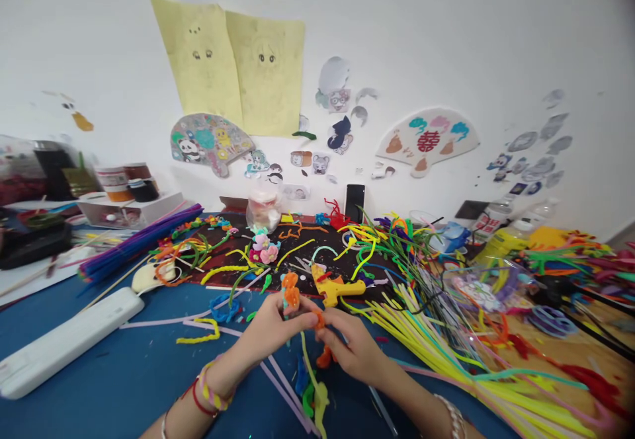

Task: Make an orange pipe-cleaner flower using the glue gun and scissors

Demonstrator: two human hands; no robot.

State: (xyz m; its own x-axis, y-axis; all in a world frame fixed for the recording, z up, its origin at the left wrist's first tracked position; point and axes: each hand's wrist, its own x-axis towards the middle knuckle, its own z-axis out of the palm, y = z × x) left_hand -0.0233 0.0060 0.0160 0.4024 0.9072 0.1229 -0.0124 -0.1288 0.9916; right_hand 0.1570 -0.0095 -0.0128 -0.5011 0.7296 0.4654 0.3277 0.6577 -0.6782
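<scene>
Yellow glue gun [338, 288] lying just behind the hands, pipe cleaner bundle [446, 353] crowding the worktop's [124, 373] right edge. Left hand [268, 334] and right hand [353, 353] both pinching twisted orange pipe-cleaner figure [291, 295].

A: What does the person wear near the left grip [272, 334]?
B: Three bands on that wrist: a twisted band [214, 393] in yellow, pink and purple, fuzzy like chenille; a thin red cord [197, 402] just beside it; further up the arm a pale, thin bangle [163, 428], partly cut by the frame edge.
A: And behind the right grip [354, 354]?
B: One beaded bracelet [454, 418], whitish to silvery, small round beads in a row. Both forearms are bare as far as they show.
</scene>
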